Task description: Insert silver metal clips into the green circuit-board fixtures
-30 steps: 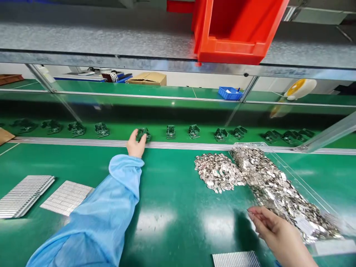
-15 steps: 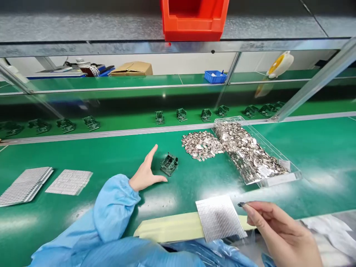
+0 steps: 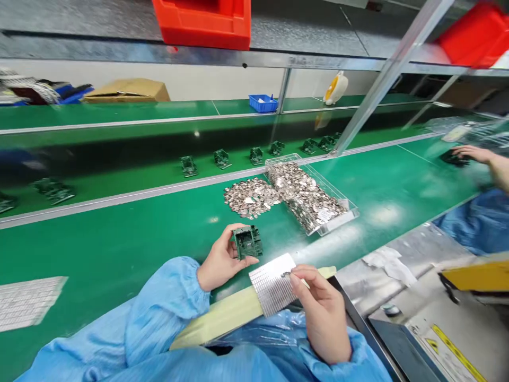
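Note:
My left hand (image 3: 226, 257) grips a green circuit-board assembly (image 3: 247, 242) between thumb and fingers, just above the green bench. My right hand (image 3: 320, 310) pinches a small dark part (image 3: 286, 275) at its fingertips, over the upper right edge of a silvery striped sheet (image 3: 272, 286). That sheet lies on a pale yellow strip (image 3: 226, 315) at the bench's near edge. Beyond my hands, a pile of small metal pieces (image 3: 250, 197) sits beside a clear tray (image 3: 338, 225) full of similar pieces.
Several green board assemblies (image 3: 221, 158) line the conveyor behind. A white sheet (image 3: 29, 302) lies at the left. Red bins (image 3: 204, 24) stand on the overhead shelf. At the right, another person's hand (image 3: 475, 154) touches a dark object. A metal post (image 3: 374, 101) rises beyond the tray.
My left hand has closed on the board assembly, now off the bench. My right hand has moved left to the striped sheet with the dark part. The view has swung right, showing another person.

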{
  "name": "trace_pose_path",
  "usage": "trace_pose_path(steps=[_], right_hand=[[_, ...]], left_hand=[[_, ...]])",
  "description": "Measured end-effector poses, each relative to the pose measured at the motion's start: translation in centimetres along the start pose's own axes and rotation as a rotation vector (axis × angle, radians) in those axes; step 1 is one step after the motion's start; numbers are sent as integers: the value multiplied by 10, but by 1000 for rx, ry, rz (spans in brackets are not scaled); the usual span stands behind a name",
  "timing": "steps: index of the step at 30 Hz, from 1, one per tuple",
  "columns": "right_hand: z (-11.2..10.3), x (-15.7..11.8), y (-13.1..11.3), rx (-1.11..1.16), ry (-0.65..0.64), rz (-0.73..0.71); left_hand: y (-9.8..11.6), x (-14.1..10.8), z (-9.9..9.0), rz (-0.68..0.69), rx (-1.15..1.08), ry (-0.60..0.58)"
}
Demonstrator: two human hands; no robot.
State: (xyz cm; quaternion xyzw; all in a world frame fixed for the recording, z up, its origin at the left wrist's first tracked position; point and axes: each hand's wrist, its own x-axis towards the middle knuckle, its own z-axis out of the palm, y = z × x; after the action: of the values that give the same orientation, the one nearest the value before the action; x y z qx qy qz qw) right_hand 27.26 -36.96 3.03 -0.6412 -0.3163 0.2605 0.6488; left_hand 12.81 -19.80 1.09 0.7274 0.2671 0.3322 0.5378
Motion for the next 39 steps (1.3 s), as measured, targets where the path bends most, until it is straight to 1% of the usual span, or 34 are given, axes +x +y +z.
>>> trace_pose_path(steps=[2,3,5,8,16,19,22,24,26,31,35,39], right_hand=[[4,0,0,-3,55,-34],[5,-1,1,-9,74,-31],[8,-3,3,-37,86,-21],[12,-7,7,-69,84,-23],[24,-7,12,-151,140,-64],[26,-8,14,-185,159,-97],[27,-10,15,-219,175,-124],[29,-11,16,-216,173,-106],[30,-13,17,-150,172,-59],[32,-16,15,68,163,62],[34,-15,13,128,156,117],[38,-15,11,185,187,136]], left_hand=[[11,-5,24,-41,-119,-92],[16,-7,33,-55,-170,-144],[21,-11,43,-70,-265,-217],[21,-15,47,-73,-337,-277],[9,-25,44,-72,-265,-357],[6,-27,44,-27,-205,-358],[3,-29,43,31,-131,-334],[3,-30,44,47,-104,-310],[4,-32,44,52,-100,-283],[9,-36,47,-1,-137,-237],[14,-37,51,-71,-215,-219],[17,-41,52,-107,-213,-208]])
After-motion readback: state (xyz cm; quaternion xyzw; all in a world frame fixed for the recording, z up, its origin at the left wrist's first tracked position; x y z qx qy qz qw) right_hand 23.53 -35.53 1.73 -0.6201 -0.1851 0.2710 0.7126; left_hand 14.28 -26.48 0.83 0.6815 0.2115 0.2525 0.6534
